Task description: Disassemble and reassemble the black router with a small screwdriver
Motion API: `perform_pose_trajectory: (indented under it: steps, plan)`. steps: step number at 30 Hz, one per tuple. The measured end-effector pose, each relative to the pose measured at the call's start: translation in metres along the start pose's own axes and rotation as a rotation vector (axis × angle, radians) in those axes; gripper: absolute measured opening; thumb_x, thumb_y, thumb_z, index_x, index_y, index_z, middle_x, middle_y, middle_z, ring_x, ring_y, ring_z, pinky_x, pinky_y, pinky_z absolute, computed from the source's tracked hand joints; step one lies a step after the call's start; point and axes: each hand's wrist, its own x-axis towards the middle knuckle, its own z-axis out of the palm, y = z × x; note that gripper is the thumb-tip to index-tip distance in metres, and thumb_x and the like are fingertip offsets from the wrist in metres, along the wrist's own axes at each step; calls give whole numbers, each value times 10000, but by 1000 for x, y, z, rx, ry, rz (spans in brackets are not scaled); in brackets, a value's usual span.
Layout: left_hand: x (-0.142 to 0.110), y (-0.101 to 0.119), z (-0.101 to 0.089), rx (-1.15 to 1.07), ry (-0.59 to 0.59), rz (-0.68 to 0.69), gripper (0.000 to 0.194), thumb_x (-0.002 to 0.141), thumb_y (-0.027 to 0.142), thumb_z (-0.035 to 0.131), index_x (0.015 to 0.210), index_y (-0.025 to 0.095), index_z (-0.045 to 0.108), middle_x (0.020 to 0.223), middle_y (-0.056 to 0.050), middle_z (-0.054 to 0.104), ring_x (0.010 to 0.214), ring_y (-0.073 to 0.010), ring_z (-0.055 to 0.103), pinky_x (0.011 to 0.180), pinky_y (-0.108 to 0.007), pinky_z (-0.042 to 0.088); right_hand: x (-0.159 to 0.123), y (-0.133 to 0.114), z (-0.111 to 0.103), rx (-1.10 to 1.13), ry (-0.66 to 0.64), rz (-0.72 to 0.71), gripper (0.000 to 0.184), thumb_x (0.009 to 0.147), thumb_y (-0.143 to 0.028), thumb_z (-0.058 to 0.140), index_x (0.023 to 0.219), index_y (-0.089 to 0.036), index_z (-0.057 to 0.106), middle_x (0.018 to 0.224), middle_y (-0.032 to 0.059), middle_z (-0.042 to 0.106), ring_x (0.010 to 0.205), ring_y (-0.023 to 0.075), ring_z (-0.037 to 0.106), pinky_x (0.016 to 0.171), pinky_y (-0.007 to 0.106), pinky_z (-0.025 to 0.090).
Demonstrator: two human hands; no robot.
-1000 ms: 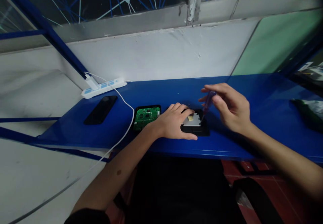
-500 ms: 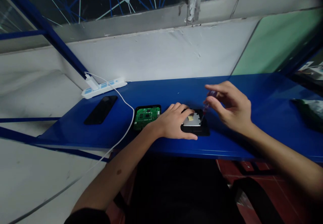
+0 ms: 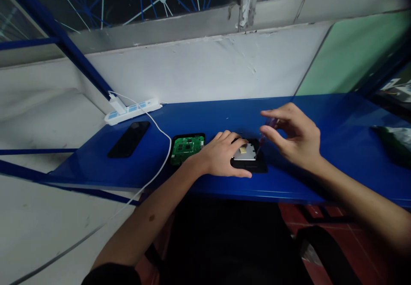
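Note:
My left hand rests with spread fingers across a black plastic case, its thumb along the near edge. Inside that case is a silver metal plate with a small yellowish pad on it; the hand covers its left part. My right hand has a screwdriver with a purple see-through handle between thumb and fingers. The slim shaft slants down to the plate's right edge, where the tip is hard to make out. Left of my left hand lies a green circuit board in a black housing.
A black phone lies at the left of the blue table. Behind it is a white power strip with a charger plugged in. Its white cable hangs over the front edge. A dark green bag sits far right.
The right thumb and forefinger have parted a little around the screwdriver's handle. My left hand and the case have stayed put.

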Motion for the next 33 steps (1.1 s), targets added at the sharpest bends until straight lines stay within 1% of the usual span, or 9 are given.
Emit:
perform_pose_trajectory:
  steps: [3,7,11,16,19,25,27,31,33]
  plan:
    - [0,0,0,3,8,3,826,775,769,623,1372,215,486,1365,-107,523,1225,-314,461,1076,-447,339,0,0,-1,-9,-5,-15,389,839,-212,736,1196,-362,698,831,16,599,730,174,612,605,345,573]
    - [0,1,-1,15,6,0,829,775,767,627,1370,208,486,1355,-109,525,1224,-311,457,1074,-437,341,-2,-1,-2,35,-31,48,330,913,-246,643,1223,-350,684,963,39,638,743,174,668,611,351,596]
    - [0,2,-2,6,-1,-7,836,771,765,627,1387,220,480,1352,-111,527,1220,-320,454,1077,-461,338,-3,-2,-2,55,-65,84,352,976,-278,540,1306,-359,634,1107,55,684,769,181,710,677,386,612]
    - [0,0,0,-10,3,-5,837,769,760,631,1397,230,473,1365,-108,521,1230,-323,453,1075,-464,335,-3,-2,-2,48,-75,96,392,1008,-295,465,1373,-378,579,1180,54,702,827,203,724,747,436,617]
    - [0,0,0,-5,6,-7,836,771,764,630,1391,225,478,1364,-108,520,1231,-320,454,1077,-459,334,-3,-2,-1,41,-58,106,394,1004,-276,473,1368,-380,583,1151,51,701,798,194,721,717,417,615]
    - [0,1,-1,4,10,-2,853,764,767,640,1381,199,485,1342,-109,529,1212,-309,466,1068,-441,349,-1,0,-1,-42,19,38,366,855,-239,719,1205,-348,700,881,24,616,739,173,645,614,335,589]
    - [0,1,-1,5,12,-2,855,764,769,640,1379,195,486,1342,-109,528,1209,-306,468,1067,-435,350,-1,0,-2,-39,-2,35,355,882,-256,685,1222,-362,690,916,34,634,751,181,652,616,351,593]
    - [0,1,-1,4,6,-2,847,769,772,631,1385,211,481,1349,-106,525,1212,-308,464,1065,-433,347,-2,-2,-3,32,-61,76,396,992,-260,488,1343,-401,603,1130,54,683,812,199,713,713,427,611]
    - [0,1,-1,5,2,-4,849,773,772,626,1392,211,475,1356,-106,523,1213,-310,461,1067,-437,344,-2,-3,-3,38,-75,76,424,999,-242,472,1377,-403,573,1126,48,696,809,192,715,731,426,608]
